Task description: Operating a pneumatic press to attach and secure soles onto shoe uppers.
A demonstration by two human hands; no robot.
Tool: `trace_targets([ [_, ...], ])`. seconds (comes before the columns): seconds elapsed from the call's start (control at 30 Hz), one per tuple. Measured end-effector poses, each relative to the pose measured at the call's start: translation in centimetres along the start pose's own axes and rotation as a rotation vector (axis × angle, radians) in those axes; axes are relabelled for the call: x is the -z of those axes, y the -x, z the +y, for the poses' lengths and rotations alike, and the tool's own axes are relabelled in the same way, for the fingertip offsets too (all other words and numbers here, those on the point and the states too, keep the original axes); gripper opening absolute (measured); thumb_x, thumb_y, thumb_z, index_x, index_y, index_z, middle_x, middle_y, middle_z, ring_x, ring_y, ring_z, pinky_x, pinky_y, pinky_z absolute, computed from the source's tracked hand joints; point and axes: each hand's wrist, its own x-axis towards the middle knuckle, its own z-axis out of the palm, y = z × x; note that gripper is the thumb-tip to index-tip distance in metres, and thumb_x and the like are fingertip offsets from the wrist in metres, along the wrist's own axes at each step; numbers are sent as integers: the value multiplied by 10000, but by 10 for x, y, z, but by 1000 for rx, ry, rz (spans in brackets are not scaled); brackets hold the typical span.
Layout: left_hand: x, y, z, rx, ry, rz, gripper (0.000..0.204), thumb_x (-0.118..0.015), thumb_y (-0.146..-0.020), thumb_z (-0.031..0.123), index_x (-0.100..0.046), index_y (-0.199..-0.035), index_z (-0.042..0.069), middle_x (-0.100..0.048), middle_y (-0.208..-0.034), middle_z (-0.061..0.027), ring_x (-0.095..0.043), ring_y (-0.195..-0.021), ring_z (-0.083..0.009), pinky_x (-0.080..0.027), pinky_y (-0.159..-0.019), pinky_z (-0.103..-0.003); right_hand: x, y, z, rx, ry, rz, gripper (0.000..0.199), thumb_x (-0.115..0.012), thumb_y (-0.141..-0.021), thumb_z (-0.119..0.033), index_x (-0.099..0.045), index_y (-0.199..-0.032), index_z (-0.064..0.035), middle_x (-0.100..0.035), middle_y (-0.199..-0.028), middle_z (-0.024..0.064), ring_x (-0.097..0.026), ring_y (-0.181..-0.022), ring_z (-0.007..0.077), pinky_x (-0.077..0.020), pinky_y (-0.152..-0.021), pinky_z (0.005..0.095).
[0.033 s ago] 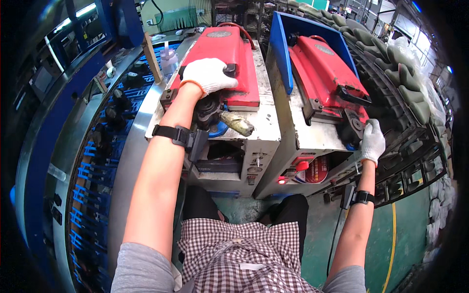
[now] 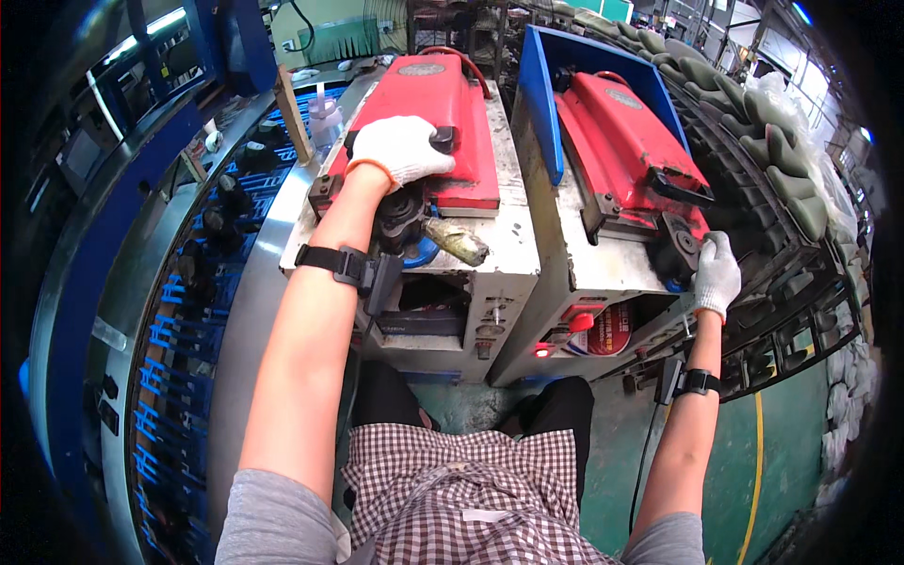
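Observation:
My left hand [image 2: 400, 151], in a white knit glove, is closed around the black handle [image 2: 443, 140] of the left machine's red lid [image 2: 424, 94]. Below it, a dark round clamp part [image 2: 400, 215] sits at the machine's front, beside a worn, taped lever grip [image 2: 456, 241]. My right hand [image 2: 718, 275], gloved too, is closed at the front right corner of the other machine. It meets the edge of a black fitting [image 2: 676, 247] under the second red lid [image 2: 626, 132]; its fingers hide what they grip. That lid is down, its black handle [image 2: 680, 186] untouched.
A blue guard [image 2: 544, 104] surrounds the right machine's back and side. A lit red button [image 2: 541, 350] and a red switch [image 2: 581, 322] are on its front. Blue racks [image 2: 160, 377] run along the left. Grey-green shoe-shaped pieces [image 2: 796, 179] line a rack at right.

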Motion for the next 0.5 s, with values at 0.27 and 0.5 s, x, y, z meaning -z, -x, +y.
trace_targets([
  [0.27,-17,-6,-7,-14,-6,76,458,-695,-767,543,-790,-935,127,-768,-987,-156,-732,-963,-348,-564,-857,-451,5,1,-7,-31,-9,-23,222,-548,-1009,-361,-711,-1089,-233,-757,-967,185,-715,-920,434,-542,-768,548],
  [0.5,-18,-7,-6,-12,-10,133,444,-697,-761,526,-789,-926,124,-764,-985,-162,-729,-958,-349,-565,-846,-443,8,3,-8,-17,-8,13,226,-549,-1003,-347,-721,-1094,-232,-757,-973,190,-715,-928,436,-547,-780,541],
])
